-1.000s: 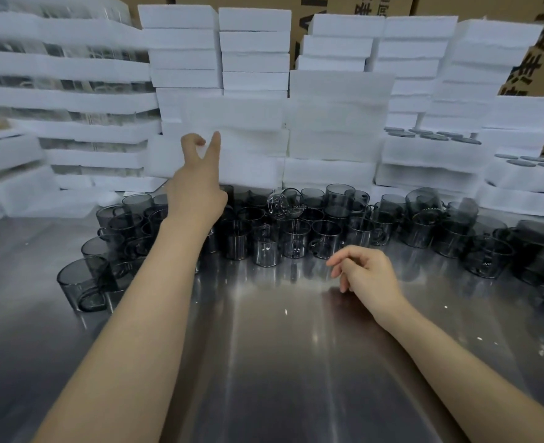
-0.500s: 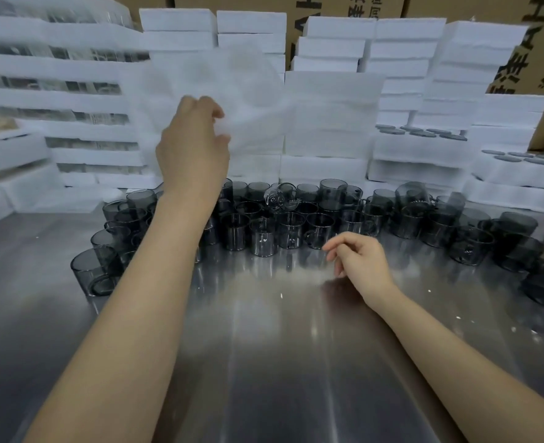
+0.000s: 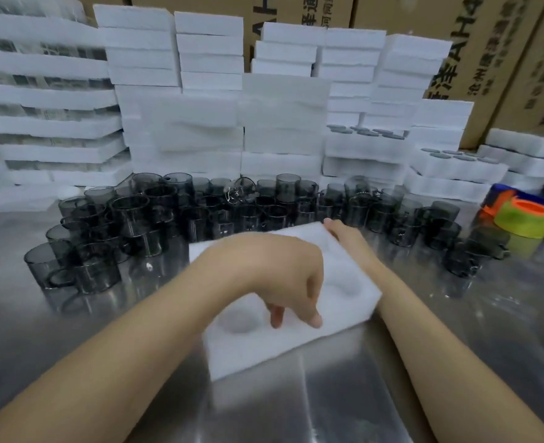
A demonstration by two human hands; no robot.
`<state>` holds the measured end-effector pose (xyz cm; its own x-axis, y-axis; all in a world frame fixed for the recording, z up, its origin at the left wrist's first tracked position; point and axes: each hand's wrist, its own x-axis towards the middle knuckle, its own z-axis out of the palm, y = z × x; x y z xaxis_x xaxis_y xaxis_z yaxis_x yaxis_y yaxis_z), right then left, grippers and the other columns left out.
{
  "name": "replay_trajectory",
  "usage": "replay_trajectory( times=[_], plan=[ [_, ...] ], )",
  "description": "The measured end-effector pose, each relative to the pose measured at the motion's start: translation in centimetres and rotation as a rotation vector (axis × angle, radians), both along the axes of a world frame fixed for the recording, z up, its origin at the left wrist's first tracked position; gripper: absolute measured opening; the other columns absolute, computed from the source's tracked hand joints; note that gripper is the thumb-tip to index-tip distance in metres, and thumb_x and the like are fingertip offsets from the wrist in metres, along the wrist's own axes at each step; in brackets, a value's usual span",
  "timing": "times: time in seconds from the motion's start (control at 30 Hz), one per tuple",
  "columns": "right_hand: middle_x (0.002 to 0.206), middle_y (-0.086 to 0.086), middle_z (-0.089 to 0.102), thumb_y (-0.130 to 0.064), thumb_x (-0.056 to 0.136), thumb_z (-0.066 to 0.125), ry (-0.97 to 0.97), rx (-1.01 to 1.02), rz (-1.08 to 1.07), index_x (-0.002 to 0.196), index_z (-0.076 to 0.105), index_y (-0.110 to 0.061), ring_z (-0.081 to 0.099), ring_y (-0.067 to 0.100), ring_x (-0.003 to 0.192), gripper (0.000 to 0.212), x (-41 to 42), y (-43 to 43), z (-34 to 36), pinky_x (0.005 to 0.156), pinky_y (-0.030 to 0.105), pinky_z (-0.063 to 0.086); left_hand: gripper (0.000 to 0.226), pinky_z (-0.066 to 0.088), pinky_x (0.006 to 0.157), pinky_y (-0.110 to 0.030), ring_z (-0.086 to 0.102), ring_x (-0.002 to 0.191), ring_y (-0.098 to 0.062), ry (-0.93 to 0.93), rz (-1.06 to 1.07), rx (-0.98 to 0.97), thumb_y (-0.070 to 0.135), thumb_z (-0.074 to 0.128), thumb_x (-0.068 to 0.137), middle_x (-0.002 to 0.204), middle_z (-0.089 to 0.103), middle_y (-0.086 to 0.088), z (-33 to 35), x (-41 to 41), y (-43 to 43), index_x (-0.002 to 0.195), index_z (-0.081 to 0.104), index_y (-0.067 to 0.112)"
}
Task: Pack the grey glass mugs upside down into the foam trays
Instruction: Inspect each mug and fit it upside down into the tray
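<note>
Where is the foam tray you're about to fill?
Head view, centre: the empty foam tray is on the steel table in front of the grey glass mugs, left hand on top, right hand at its far edge.
</note>
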<state>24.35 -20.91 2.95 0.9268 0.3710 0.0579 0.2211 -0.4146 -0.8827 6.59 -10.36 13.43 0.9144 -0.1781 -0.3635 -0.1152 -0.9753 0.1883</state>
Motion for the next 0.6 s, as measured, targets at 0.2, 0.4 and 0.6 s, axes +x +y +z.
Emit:
replay_trajectory(
  times=[0.2, 0.4, 0.6],
  plan=[
    [0.095, -0.001, 0.074, -0.060, 0.077, 0.061, 0.100, 0.131, 0.263, 0.093, 0.074, -0.026, 0.071, 0.020, 0.087, 0.039, 0.4, -1.6, -0.7, 0.077, 0.033, 0.054, 0.043, 0.051, 0.086, -0.035, 0.062, 0.095, -0.019, -0.321, 0.262, 0.187, 0.052, 0.070, 0.080, 0.106, 0.066, 0.001, 0.5, 2.4, 6.3, 0.106, 0.063, 0.019],
    [0.095, -0.003, 0.072, -0.032, 0.091, 0.060, 0.029, 0.114, 0.328, 0.094, 0.070, -0.028, 0.068, 0.010, 0.081, 0.011, 0.5, -1.7, -0.9, 0.073, 0.025, 0.052, 0.050, 0.057, 0.084, -0.039, 0.068, 0.093, -0.031, 0.106, 0.453, 0.150, 0.049, 0.066, 0.086, 0.110, 0.061, -0.010, -1.7, 4.1, 9.9, 0.111, 0.060, 0.006],
    [0.087, -0.009, 0.069, -0.021, 0.098, 0.045, -0.131, 0.241, 0.043, 0.090, 0.070, -0.024, 0.060, -0.002, 0.070, 0.026, 1.0, 0.5, -2.1, 0.060, 0.011, 0.044, 0.019, 0.047, 0.095, -0.045, 0.058, 0.106, -0.028, -0.399, 0.540, 0.052, 0.023, 0.071, 0.085, 0.113, 0.064, -0.006, -4.4, 6.0, 12.8, 0.103, 0.068, 0.018]
  ],
)
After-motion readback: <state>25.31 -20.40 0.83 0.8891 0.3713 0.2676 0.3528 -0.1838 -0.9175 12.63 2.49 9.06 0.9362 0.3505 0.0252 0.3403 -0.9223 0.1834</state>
